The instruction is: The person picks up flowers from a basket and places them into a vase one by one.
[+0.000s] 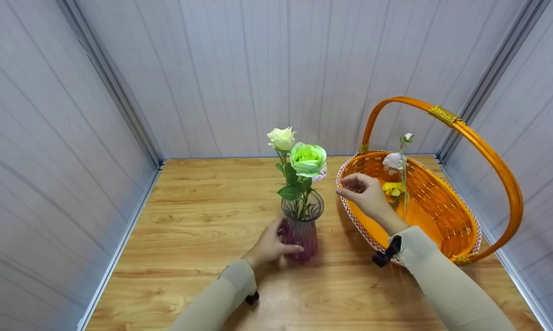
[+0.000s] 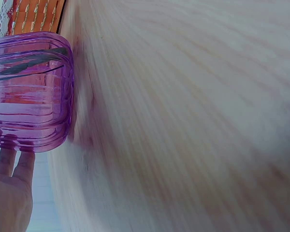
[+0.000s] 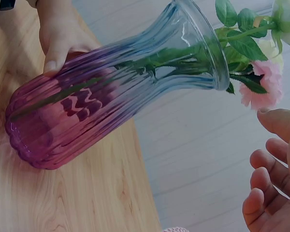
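My left hand (image 1: 270, 244) grips the lower body of a ribbed glass vase (image 1: 301, 239), thumb in front and fingers behind. The vase stands upright on the table, clear at the top and purple-pink below. In it are a cream rose (image 1: 282, 139), a green rose (image 1: 308, 159) and a pink flower (image 3: 264, 86), partly hidden in the head view. My right hand (image 1: 364, 195) hovers over the left rim of an orange basket (image 1: 435, 209), fingers loosely bent and holding nothing. Inside the basket are a white flower (image 1: 394, 162), a yellow flower (image 1: 393, 188) and a white bud (image 1: 407, 137) on a stem.
The basket's tall arched handle (image 1: 497, 170) rises on the right, wrapped in gold at its top. Wooden tabletop (image 1: 189, 220) stretches left of the vase. Pale panel walls (image 1: 258, 69) enclose the back and both sides.
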A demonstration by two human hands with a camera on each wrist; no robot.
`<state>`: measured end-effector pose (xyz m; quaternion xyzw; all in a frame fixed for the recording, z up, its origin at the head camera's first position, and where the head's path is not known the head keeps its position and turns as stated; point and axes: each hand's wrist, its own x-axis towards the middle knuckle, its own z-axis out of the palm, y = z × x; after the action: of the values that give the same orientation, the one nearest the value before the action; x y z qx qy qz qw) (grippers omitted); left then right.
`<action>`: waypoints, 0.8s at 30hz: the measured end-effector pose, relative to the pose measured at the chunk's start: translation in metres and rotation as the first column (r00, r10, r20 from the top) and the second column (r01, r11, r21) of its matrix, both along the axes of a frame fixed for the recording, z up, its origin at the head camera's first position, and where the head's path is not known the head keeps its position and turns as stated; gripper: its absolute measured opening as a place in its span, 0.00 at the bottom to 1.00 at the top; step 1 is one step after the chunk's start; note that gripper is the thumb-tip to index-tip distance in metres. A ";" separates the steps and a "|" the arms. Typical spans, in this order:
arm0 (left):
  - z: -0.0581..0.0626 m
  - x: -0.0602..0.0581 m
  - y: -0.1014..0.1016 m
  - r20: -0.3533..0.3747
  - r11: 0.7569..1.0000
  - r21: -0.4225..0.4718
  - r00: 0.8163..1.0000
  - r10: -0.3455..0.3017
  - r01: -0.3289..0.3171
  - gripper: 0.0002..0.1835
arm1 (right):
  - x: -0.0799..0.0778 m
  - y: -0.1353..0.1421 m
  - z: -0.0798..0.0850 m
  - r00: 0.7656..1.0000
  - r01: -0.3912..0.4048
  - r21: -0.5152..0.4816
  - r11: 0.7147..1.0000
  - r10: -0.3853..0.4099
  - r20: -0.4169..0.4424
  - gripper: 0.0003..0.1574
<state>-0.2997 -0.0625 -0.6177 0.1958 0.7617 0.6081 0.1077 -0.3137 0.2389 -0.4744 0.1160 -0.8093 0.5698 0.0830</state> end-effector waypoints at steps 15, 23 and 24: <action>0.001 0.001 0.000 -0.001 1.000 0.008 1.000 -0.003 0.003 0.51 | -0.006 0.028 -0.013 0.996 0.092 -0.008 0.996 -0.092 -0.004 0.16; 0.001 0.001 0.001 0.000 1.000 0.013 1.000 -0.004 0.004 0.50 | -0.009 0.044 -0.016 0.991 0.136 0.020 0.991 -0.136 0.011 0.20; 0.001 0.001 0.001 -0.002 1.000 0.012 1.000 -0.003 0.003 0.49 | -0.009 0.046 -0.016 0.990 0.138 0.021 0.990 -0.139 0.010 0.20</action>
<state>-0.2988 -0.0619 -0.6166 0.1980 0.7578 0.6124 0.1068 -0.3229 0.2851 -0.4904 0.0570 -0.8215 0.5552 0.1165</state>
